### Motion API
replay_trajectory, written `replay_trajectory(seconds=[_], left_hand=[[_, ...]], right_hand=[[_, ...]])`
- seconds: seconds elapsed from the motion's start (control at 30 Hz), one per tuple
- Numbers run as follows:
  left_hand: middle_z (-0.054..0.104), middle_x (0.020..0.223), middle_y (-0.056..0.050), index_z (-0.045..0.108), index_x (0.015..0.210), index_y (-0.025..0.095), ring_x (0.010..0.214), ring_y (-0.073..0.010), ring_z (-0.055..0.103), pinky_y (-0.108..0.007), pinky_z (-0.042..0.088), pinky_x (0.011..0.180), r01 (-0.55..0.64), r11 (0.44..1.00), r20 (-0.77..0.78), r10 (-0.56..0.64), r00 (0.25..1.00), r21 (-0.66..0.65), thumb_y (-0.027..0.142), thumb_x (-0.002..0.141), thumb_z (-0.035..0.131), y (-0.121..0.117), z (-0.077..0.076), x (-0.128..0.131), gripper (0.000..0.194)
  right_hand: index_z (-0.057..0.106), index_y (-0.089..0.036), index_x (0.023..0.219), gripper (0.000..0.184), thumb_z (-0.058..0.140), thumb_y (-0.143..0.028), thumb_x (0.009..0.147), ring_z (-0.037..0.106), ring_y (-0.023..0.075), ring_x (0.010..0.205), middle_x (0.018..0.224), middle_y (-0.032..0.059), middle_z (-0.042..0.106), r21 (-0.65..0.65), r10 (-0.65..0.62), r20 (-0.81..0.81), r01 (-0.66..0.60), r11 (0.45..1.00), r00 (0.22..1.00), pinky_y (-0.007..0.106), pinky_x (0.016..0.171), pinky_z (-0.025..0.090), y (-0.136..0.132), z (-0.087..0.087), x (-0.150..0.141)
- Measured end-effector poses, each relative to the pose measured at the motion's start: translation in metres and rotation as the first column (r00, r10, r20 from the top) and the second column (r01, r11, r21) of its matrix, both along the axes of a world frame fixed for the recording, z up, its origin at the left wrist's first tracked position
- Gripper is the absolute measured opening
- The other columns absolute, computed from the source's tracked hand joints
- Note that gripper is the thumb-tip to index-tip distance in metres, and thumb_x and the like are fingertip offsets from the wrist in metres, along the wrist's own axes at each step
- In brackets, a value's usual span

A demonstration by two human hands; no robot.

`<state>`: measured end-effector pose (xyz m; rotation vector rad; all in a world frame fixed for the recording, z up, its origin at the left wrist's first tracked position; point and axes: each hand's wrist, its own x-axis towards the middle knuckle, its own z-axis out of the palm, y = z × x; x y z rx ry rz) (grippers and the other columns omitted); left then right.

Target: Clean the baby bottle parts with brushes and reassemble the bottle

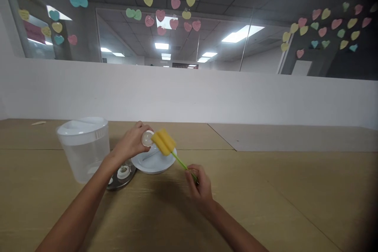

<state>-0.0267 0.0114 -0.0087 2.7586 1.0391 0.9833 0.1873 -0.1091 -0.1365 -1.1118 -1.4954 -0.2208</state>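
My left hand [132,139] is closed around a small clear round part [147,138], held above a white dish [153,162]. My right hand [199,183] pinches the green handle of a bottle brush [180,161]. The brush's yellow sponge head [163,141] is pressed against the small clear part. Both hands hover over a wooden table [265,204].
A translucent plastic container [83,147] with a white lid stands at the left. Beside it lies a dark round tray [122,177] with small white parts. A white partition wall [206,94] runs behind the table. Paper hearts hang on the glass above.
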Motion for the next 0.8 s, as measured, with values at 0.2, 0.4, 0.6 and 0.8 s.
replay_trajectory(seconds=[0.2, 0.4, 0.6, 0.8], left_hand=[[0.05, 0.096, -0.003, 0.058, 0.103, 0.023, 0.078, -0.0171, 0.055, -0.027, 0.042, 0.066, -0.068, 0.985, -0.096, 0.084, 0.992, 0.16, 0.015, 0.066, 0.059, -0.002, -0.006, 0.01, 0.038], [0.053, 0.093, -0.01, 0.06, 0.094, 0.017, 0.085, -0.0254, 0.053, -0.035, 0.04, 0.07, -0.154, 0.861, -0.291, 0.325, 0.9, 0.485, 0.003, 0.069, 0.049, -0.01, -0.018, 0.026, 0.031], [0.054, 0.089, -0.011, 0.059, 0.089, 0.015, 0.085, -0.0259, 0.053, -0.038, 0.039, 0.071, -0.045, 0.844, -0.387, 0.292, 0.874, 0.535, 0.003, 0.077, 0.042, -0.023, -0.029, 0.045, 0.024], [0.054, 0.096, -0.009, 0.058, 0.097, 0.018, 0.087, -0.0237, 0.052, -0.035, 0.04, 0.074, 0.079, 0.925, -0.448, 0.104, 0.888, 0.372, 0.009, 0.065, 0.061, -0.04, -0.033, 0.06, 0.033]], right_hand=[[0.058, -0.016, 0.089, 0.01, 0.049, -0.019, 0.087, 0.054, 0.0093, 0.047, 0.064, 0.0012, 0.063, 0.126, -0.073, 0.201, 0.048, 0.991, 0.977, 0.019, 0.047, 0.04, 0.002, 0.005, 0.005], [0.059, -0.014, 0.088, 0.009, 0.05, -0.016, 0.086, 0.048, 0.0078, 0.038, 0.052, -0.0015, 0.059, 0.209, -0.199, 0.394, 0.124, 0.97, 0.897, 0.02, 0.043, 0.033, 0.004, 0.004, 0.008], [0.054, -0.015, 0.083, 0.01, 0.046, -0.015, 0.088, 0.045, 0.007, 0.035, 0.048, -0.0034, 0.055, 0.201, -0.214, 0.449, 0.135, 0.97, 0.867, 0.019, 0.042, 0.031, 0.003, 0.002, 0.002], [0.053, -0.014, 0.085, 0.015, 0.04, -0.019, 0.091, 0.05, 0.0096, 0.037, 0.048, -0.0023, 0.056, 0.195, -0.258, 0.475, 0.185, 0.963, 0.841, 0.021, 0.041, 0.031, 0.004, 0.003, 0.0]])
